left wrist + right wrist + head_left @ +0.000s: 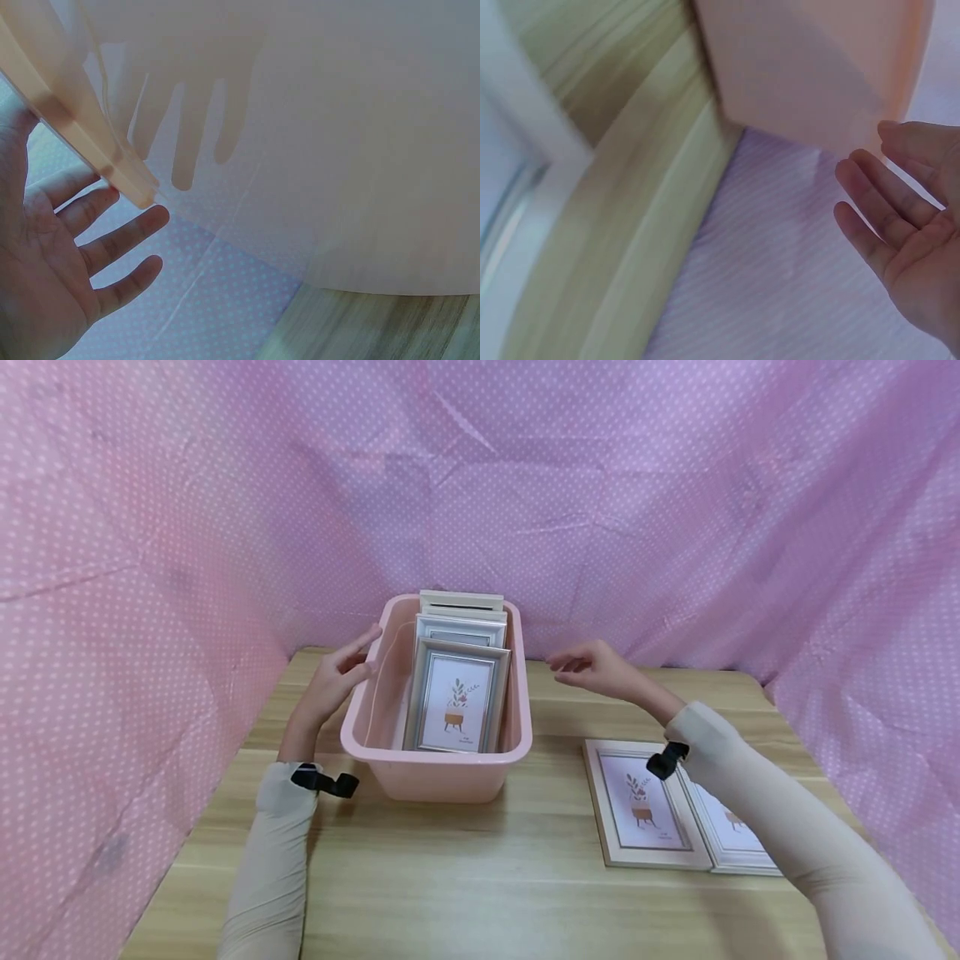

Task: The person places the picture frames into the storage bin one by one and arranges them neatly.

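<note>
Bin [435, 777]: three frames [456, 702] stand inside.
Desk [465, 877]: two frames [645, 806] left.
Left hand [337, 681], right hand [592, 667]: open, empty, flanking bin.

wooden table [465, 868] bears pink bin [438, 772] and two frames [645, 806].

A pink plastic bin [435, 768] is sitting upright on the wooden desk, its open top facing up and its rounded rim curling outward. Picture frames are standing on edge inside it, leaning back in a row. The front frame [457, 706] is silver-grey and is showing a print of a potted plant. Behind it a second grey frame [461, 631] and a white frame [461, 602] are rising above the bin's far rim.
</note>
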Available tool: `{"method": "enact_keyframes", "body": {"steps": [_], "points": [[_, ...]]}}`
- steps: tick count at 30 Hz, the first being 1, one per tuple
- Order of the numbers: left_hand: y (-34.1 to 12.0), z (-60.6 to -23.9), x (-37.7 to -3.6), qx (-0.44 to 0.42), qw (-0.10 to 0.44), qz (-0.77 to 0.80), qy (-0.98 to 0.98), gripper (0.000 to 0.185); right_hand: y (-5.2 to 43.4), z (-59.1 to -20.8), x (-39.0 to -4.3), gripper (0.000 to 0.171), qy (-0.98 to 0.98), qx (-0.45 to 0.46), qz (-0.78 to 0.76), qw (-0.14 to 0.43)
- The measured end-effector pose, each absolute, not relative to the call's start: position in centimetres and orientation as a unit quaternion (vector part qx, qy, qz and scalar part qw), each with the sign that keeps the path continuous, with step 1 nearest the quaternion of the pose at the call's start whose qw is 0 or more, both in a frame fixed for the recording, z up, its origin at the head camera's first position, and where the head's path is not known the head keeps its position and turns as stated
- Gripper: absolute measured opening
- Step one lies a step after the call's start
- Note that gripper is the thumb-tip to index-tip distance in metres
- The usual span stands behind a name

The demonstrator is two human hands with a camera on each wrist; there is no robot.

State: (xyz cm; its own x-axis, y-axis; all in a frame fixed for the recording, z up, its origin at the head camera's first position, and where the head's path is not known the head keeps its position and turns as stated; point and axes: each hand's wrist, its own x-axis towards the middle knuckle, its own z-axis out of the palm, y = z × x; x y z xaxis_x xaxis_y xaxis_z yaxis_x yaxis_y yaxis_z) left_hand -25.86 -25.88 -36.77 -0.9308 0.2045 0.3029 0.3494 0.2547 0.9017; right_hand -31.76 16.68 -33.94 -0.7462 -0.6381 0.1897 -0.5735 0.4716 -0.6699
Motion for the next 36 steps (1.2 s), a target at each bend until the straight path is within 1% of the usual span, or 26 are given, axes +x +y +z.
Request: {"method": "enact_keyframes", "body": {"steps": [3,9,14,20,27,32,36], "points": [[-25.9,-36.9,-25.7,-0.171,0.059,-0.587,-0.789,0.051,18.3,-34.9,-31.6,0.026,0.864,-0.342,-0.364,0.063],[-26.0,-37.0,-25.9,-0.173,0.060,-0.593,-0.784,0.051,20.9,-36.5,-31.5,0.027,0.880,-0.326,-0.335,0.083],[-26.1,-37.1,-26.0,-0.175,0.054,-0.599,-0.779,0.052,22.9,-37.8,-31.0,0.030,0.886,-0.334,-0.302,0.107],[-26.0,-37.1,-26.0,-0.178,0.059,-0.599,-0.779,0.052,25.4,-39.3,-30.5,0.030,0.882,-0.338,-0.295,0.144],[-25.9,-36.9,-26.0,-0.178,0.062,-0.594,-0.782,0.052,27.0,-39.9,-29.5,0.033,0.885,-0.303,-0.291,0.199],[-25.9,-37.0,-26.0,-0.179,0.060,-0.596,-0.780,0.051,28.1,-41.9,-30.0,0.027,0.889,-0.309,-0.271,0.200],[-25.9,-37.0,-25.9,-0.180,0.059,-0.595,-0.781,0.052,28.2,-42.5,-29.9,0.025,0.894,-0.308,-0.253,0.203]]}}
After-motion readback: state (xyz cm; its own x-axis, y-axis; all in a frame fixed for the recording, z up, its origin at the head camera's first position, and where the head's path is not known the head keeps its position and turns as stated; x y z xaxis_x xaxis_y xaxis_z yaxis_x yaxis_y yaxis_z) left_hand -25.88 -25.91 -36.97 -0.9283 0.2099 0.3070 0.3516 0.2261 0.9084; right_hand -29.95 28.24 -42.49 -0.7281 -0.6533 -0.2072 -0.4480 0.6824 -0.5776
